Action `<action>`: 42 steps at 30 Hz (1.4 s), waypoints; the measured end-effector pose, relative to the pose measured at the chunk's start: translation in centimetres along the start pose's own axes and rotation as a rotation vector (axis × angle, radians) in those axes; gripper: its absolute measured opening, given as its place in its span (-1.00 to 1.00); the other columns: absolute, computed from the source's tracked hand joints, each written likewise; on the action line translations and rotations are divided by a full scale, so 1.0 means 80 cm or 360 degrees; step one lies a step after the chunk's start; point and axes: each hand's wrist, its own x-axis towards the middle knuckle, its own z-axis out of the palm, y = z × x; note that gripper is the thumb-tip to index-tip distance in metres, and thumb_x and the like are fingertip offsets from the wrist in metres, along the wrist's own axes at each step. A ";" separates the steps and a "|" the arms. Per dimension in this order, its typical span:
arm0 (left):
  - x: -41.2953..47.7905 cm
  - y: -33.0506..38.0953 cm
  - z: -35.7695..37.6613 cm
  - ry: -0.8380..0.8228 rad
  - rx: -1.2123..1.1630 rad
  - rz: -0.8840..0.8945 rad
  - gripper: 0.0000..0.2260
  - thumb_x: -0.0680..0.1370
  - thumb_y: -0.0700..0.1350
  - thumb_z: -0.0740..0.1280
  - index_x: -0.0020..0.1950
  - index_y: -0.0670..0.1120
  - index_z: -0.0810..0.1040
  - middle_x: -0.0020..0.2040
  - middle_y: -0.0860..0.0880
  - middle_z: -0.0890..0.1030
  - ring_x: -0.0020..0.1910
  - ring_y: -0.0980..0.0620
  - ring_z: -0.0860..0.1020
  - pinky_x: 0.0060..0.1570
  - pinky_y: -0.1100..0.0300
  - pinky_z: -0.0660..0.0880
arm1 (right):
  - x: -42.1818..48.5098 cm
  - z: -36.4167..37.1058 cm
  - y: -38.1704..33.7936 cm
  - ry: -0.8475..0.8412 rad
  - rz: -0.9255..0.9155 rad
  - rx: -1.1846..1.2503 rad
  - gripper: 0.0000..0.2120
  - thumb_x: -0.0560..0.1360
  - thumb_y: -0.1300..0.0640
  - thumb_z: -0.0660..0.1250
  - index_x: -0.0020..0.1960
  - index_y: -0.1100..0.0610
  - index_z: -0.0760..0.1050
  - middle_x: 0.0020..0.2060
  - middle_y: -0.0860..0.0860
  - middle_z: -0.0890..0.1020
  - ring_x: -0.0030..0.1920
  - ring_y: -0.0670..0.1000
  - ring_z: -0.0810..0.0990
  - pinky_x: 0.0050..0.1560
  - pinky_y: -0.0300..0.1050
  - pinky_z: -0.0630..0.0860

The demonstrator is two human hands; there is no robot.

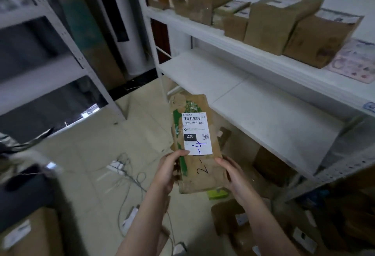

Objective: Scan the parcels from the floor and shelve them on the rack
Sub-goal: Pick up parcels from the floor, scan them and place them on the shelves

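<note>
Parcel (195, 144) held mid-air before rack (263, 113) — my left hand (168, 172) and right hand (233, 176) clamp its near sides. I'd keep label (196, 133) facing up, slide flat onto bare middle shelf — no tilt.

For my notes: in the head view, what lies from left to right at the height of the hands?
Power strip, left hand, parcel, right hand, brown box under the white rack.
</note>
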 end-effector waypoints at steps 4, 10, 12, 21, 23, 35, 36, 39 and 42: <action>0.016 0.022 -0.078 0.0156 -0.0096 0.0053 -0.58 0.25 0.09 0.49 0.03 -0.09 0.70 -0.16 -0.02 0.72 -0.19 -0.05 0.61 -0.32 0.21 0.51 | 0.032 0.093 0.017 -0.0058 0.0008 -0.0019 -0.71 0.41 -0.06 0.48 0.09 -0.01 0.63 -0.01 -0.01 0.73 0.05 0.03 0.69 0.14 0.07 0.59; 0.027 0.024 -0.179 0.0436 -0.0308 0.0093 -0.42 0.10 0.16 0.50 0.03 -0.10 0.68 -0.10 -0.08 0.70 -0.13 -0.11 0.58 -0.16 0.10 0.47 | 0.069 0.196 0.034 -0.0214 0.0126 -0.0092 -0.61 0.38 -0.07 0.50 0.15 0.06 0.61 0.03 0.03 0.73 0.06 0.04 0.69 0.00 -0.04 0.61; 0.033 0.031 -0.198 0.0472 -0.0345 0.0102 -0.52 0.16 0.11 0.50 -0.01 -0.10 0.69 -0.15 -0.08 0.69 -0.15 -0.12 0.58 -0.17 0.10 0.48 | 0.087 0.219 0.031 -0.0263 0.0167 -0.0157 -0.36 0.20 -0.23 0.55 0.18 0.06 0.61 0.05 0.03 0.72 0.08 0.05 0.69 0.04 -0.02 0.60; 0.119 0.088 -0.233 0.0580 -0.0441 0.0108 -0.68 0.40 0.02 0.50 0.08 -0.11 0.67 -0.18 -0.03 0.72 -0.17 -0.08 0.61 -0.24 0.16 0.49 | 0.188 0.287 0.002 -0.0277 0.0317 -0.0101 -0.28 0.10 -0.25 0.56 0.18 0.05 0.62 0.00 0.05 0.73 0.03 0.09 0.70 -0.15 -0.12 0.57; 0.155 0.111 -0.224 0.0535 -0.0427 0.0092 -0.58 0.31 0.11 0.52 0.07 -0.09 0.68 -0.12 -0.09 0.73 -0.13 -0.10 0.61 -0.14 0.11 0.50 | 0.223 0.289 -0.016 -0.0220 0.0311 -0.0103 -0.22 0.05 -0.30 0.59 0.17 0.06 0.62 -0.01 0.05 0.73 0.04 0.10 0.70 -0.06 -0.05 0.58; 0.342 0.285 -0.165 0.0446 -0.0215 0.0108 -0.66 0.51 0.12 0.43 0.14 -0.09 0.65 0.02 -0.07 0.71 0.00 -0.06 0.62 -0.09 0.10 0.53 | 0.403 0.315 -0.159 -0.0145 0.0159 0.0018 -0.02 -0.06 -0.42 0.58 0.22 0.08 0.55 -0.01 0.06 0.73 0.03 0.08 0.71 0.00 0.03 0.65; 0.354 0.292 -0.162 0.0429 -0.0187 0.0074 -0.65 0.50 0.13 0.44 0.14 -0.09 0.64 0.05 -0.09 0.70 0.05 -0.09 0.61 0.01 0.04 0.53 | 0.411 0.311 -0.165 -0.0141 0.0153 0.0036 -0.06 -0.04 -0.40 0.57 0.20 0.08 0.56 -0.02 0.06 0.73 0.02 0.08 0.72 -0.02 0.01 0.65; 0.390 0.322 -0.144 0.0329 -0.0098 0.0043 -0.63 0.50 0.10 0.44 0.18 -0.12 0.62 0.05 -0.10 0.69 0.08 -0.13 0.62 0.00 0.02 0.53 | 0.438 0.300 -0.194 -0.0121 0.0144 0.0047 -0.21 0.08 -0.37 0.48 0.17 0.07 0.61 -0.03 0.04 0.74 0.00 0.05 0.72 -0.08 -0.07 0.62; 0.429 0.348 -0.126 0.0264 -0.0039 0.0076 -0.62 0.51 0.09 0.44 0.19 -0.14 0.59 0.02 -0.09 0.67 0.03 -0.10 0.61 -0.08 0.06 0.54 | 0.467 0.292 -0.217 -0.0081 0.0112 0.0119 -0.25 0.15 -0.35 0.48 0.20 0.07 0.59 -0.01 0.04 0.73 0.05 0.06 0.71 0.01 -0.03 0.62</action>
